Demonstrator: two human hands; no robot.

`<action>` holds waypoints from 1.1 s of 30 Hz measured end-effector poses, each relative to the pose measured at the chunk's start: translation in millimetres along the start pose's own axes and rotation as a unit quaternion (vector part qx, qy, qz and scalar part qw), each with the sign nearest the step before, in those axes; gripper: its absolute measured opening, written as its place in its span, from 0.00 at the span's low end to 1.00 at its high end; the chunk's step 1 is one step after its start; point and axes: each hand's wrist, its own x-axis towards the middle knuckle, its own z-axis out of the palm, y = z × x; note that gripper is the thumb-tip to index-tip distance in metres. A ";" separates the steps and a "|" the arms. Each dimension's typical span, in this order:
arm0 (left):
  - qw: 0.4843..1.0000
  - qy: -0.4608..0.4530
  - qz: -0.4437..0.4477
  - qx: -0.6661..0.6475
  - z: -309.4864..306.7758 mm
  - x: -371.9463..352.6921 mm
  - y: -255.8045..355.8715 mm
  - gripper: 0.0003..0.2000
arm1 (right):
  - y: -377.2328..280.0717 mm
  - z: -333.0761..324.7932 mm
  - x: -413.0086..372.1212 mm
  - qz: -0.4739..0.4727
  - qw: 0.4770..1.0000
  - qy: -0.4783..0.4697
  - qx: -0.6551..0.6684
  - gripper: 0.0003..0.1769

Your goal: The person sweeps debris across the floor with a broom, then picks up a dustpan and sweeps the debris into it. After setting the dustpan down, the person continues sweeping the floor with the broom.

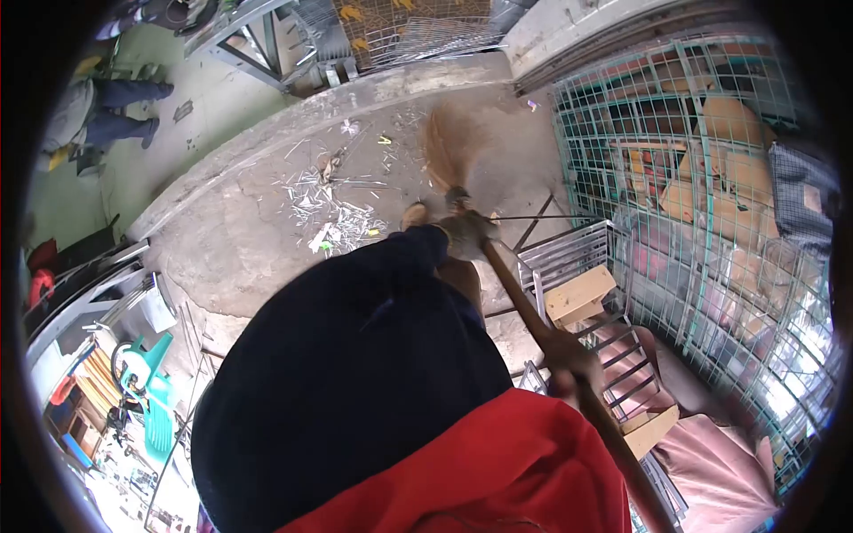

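Observation:
A broom with a long wooden handle (pixel 524 306) slants from the lower right up to its brown bristle head (pixel 451 147), which is blurred against the floor. My left hand (pixel 469 233) appears to be the one wrapped round the handle's lower part, just behind the bristles, at the end of a dark sleeve. Closer to my body, my right hand (pixel 570 357) grips the handle higher up. Both hands are smeared by motion. Left of the bristles lies a scattered pile of pale strips and scraps (pixel 333 209) on the dusty floor. Part of a foot (pixel 414 215) shows beside my left hand.
A green wire mesh partition (pixel 662 191) runs along the right side. Near it stands a metal rack (pixel 569 249) with wooden pieces (pixel 582 295). A raised concrete edge (pixel 235 164) curves across the left. Another person (pixel 102 111) is beyond it, and a teal chair (pixel 158 409) is lower left.

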 end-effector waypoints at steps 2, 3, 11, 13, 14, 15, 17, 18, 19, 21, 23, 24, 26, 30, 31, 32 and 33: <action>0.996 0.004 0.093 -0.016 -38.2 6.7 53.6 0.01 | -71.2 -54.2 -4.3 0.245 0.921 -0.158 -0.260 0.11; 0.996 -0.038 0.081 -0.017 -85.4 4.5 100.5 0.03 | -106.7 -81.4 -6.7 0.316 0.824 -0.282 -0.376 0.10; 0.988 0.138 0.065 0.007 -159.7 10.7 133.5 0.08 | -112.2 -30.2 53.9 -0.048 0.993 0.015 0.106 0.14; 0.975 0.220 0.012 0.003 -144.8 10.9 68.4 0.07 | -48.2 -8.5 61.4 -0.017 0.992 0.025 0.121 0.14; 0.965 0.260 -0.013 0.010 -129.3 -0.8 32.7 0.07 | -21.6 1.5 65.8 0.009 0.991 0.026 0.134 0.14; 0.979 0.188 -0.067 0.026 -108.9 -13.8 1.5 0.07 | -6.9 7.9 71.6 0.030 0.987 0.020 0.159 0.14; 0.989 0.073 -0.125 0.009 -100.4 -48.7 -16.7 0.11 | 6.2 15.8 81.4 0.048 0.976 0.014 0.210 0.15; 0.990 0.030 -0.136 -0.027 -96.6 -64.8 -6.4 0.15 | 4.0 19.1 85.0 0.049 0.970 0.008 0.238 0.15; 0.989 0.017 -0.148 -0.023 -92.5 -68.7 8.3 0.16 | -7.7 20.4 90.3 0.059 0.957 0.020 0.284 0.16; 0.989 -0.017 -0.138 -0.052 -104.6 -83.7 54.4 0.16 | -59.3 0.6 104.9 0.059 0.944 -0.069 0.318 0.21; 0.991 -0.058 -0.099 -0.075 -151.7 -104.9 113.6 0.16 | -107.8 -23.3 100.0 0.049 0.945 0.006 0.324 0.26; 0.991 -0.081 -0.086 -0.069 -165.1 -112.2 131.8 0.16 | -118.4 -50.0 104.2 0.053 0.933 -0.136 0.329 0.27; 0.996 -0.004 -0.073 -0.051 -170.9 -124.2 146.0 0.13 | -152.5 -26.0 114.4 -0.035 0.948 -0.113 0.294 0.18; 0.978 0.199 -0.055 0.030 -188.4 -135.1 142.4 0.11 | -152.7 -10.3 131.1 -0.111 0.940 -0.192 0.259 0.18; 0.965 0.256 -0.045 0.037 -189.1 -135.9 131.6 0.10 | -140.0 13.9 131.2 -0.134 0.925 -0.116 0.337 0.19; 0.959 0.267 -0.067 0.068 -190.3 -134.4 119.1 0.10 | -116.6 4.0 136.8 -0.134 0.881 -0.216 0.399 0.23; 0.952 0.276 -0.088 0.100 -190.8 -131.2 103.6 0.10 | -101.9 0.1 145.0 -0.135 0.855 -0.263 0.426 0.26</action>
